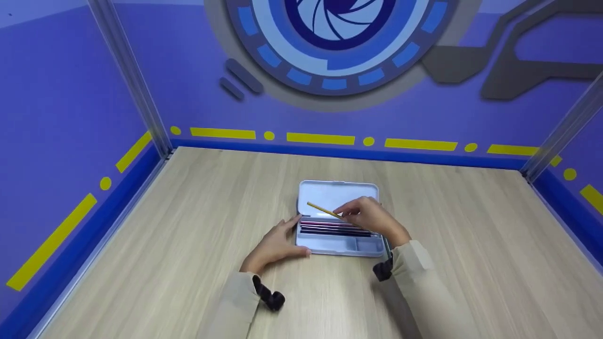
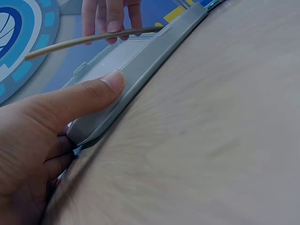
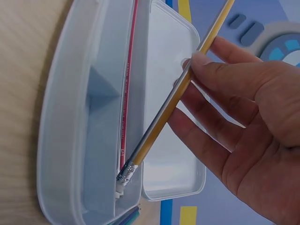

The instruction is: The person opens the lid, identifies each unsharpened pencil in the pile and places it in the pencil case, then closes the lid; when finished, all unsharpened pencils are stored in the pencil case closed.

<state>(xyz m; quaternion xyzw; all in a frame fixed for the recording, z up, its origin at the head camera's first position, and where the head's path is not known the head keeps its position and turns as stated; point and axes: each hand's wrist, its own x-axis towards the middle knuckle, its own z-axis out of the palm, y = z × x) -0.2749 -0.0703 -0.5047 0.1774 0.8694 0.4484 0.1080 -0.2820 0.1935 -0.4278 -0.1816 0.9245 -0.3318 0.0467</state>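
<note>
An open pencil case (image 1: 325,243), pale blue-grey, lies on the table with its lid (image 1: 322,190) tipped back. My left hand (image 1: 275,242) holds its left end; in the left wrist view the thumb (image 2: 101,91) presses the front wall. Between thumb and fingers, my right hand (image 1: 370,216) pinches a yellow pencil (image 3: 161,115) slantwise over the case. The pencil's white eraser end points down toward the long compartment. Several dark pencils (image 1: 330,229) lie lengthwise in that compartment, and a red pencil (image 3: 127,79) shows there in the right wrist view.
Smaller compartments (image 1: 370,244) line the case's front side. Some blue-green pencil-like sticks (image 3: 129,216) lie outside its right end, partly hidden. Blue printed panels (image 1: 325,117) stand along the back and sides of the wooden table (image 1: 226,188).
</note>
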